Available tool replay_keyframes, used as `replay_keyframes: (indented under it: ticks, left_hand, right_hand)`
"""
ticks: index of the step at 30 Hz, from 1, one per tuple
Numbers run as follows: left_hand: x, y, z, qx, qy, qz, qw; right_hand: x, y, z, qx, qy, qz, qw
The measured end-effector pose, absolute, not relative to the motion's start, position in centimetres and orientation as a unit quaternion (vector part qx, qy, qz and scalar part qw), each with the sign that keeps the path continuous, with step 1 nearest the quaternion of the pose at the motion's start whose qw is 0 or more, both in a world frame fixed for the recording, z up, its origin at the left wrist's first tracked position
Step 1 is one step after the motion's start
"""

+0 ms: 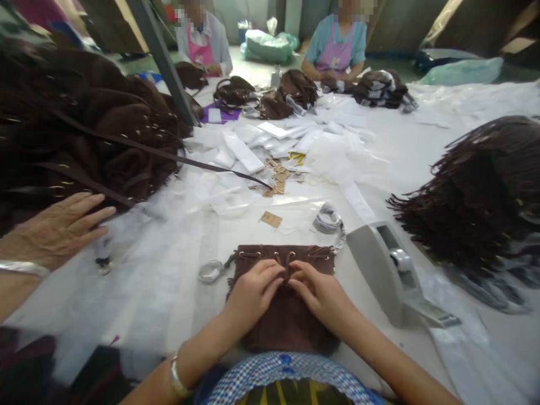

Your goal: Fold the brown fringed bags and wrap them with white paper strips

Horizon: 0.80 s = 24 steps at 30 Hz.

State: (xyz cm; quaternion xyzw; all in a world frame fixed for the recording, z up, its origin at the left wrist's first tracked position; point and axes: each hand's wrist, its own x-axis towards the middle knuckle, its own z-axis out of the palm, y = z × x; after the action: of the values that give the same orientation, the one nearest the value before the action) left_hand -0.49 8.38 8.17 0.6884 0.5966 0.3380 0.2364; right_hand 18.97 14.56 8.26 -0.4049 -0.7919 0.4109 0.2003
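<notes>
A brown suede drawstring bag (287, 320) lies flat on the white table right in front of me. My left hand (253, 292) and my right hand (318, 292) both rest on its upper middle, fingers curled and pinching the fabric near the gold eyelets. A silver bracelet sits on my left wrist. A clear ring-shaped piece (211, 271) lies just left of the bag.
A grey tape dispenser (392, 275) stands to the right. Heaps of brown bags (84, 129) left and fringed ones (481, 197) right. Another person's hand (59, 228) lies flat at left. White packets (253, 146) and tan tags (270, 219) cover the middle. Two people sit opposite.
</notes>
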Motion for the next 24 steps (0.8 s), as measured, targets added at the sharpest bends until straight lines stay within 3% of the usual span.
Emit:
replay_keyframes:
  ticks: [3, 8, 13, 19, 22, 24]
  left_hand:
    - [0.3, 8.0, 7.7, 0.648, 0.594, 0.378, 0.29]
    - [0.2, 7.6, 7.4, 0.501, 0.625, 0.439, 0.406]
    - [0.2, 8.9, 6.9, 0.402, 0.62, 0.401, 0.542]
    - [0.6, 8.2, 6.9, 0.469, 0.609, 0.336, 0.544]
    - [0.8, 7.5, 6.3, 0.452, 0.62, 0.335, 0.546]
    - [1.0, 7.3, 6.1, 0.445, 0.617, 0.33, 0.559]
  right_hand:
    - [18.4, 14.7, 7.0, -0.431, -0.731, 0.478, 0.225]
    - [18.3, 14.6, 5.8, -0.411, -0.742, 0.472, 0.239]
    - [18.5, 12.6, 6.3, -0.374, -0.765, 0.466, 0.243]
    - [20.4, 10.1, 7.2, -0.35, -0.823, 0.367, 0.258]
    - [22.2, 11.2, 6.9, -0.401, -0.821, 0.25, 0.32]
    - [23.0, 12.8, 6.5, -0.427, -0.836, 0.157, 0.306]
